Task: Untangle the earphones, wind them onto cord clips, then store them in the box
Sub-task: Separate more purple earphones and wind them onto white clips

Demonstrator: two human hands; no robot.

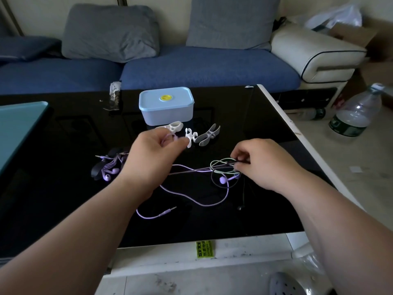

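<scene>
Lilac earphone cable (191, 198) stretches over the black glass tabletop (63, 199) between a person's left hand (153, 154), fingers pinching a loop, and right hand (261, 165), fingers pinching a knot of green, black and lilac cords (223, 167). At left, one lilac set on a dark clip (108, 167) appears wound. White cord clips (191, 136) lie unused just near of the lidded pale-blue plastic box (167, 107), nothing stored yet.

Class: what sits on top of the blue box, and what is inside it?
A light blue lid with a round yellow mark closes the box. Its contents cannot be seen.
</scene>
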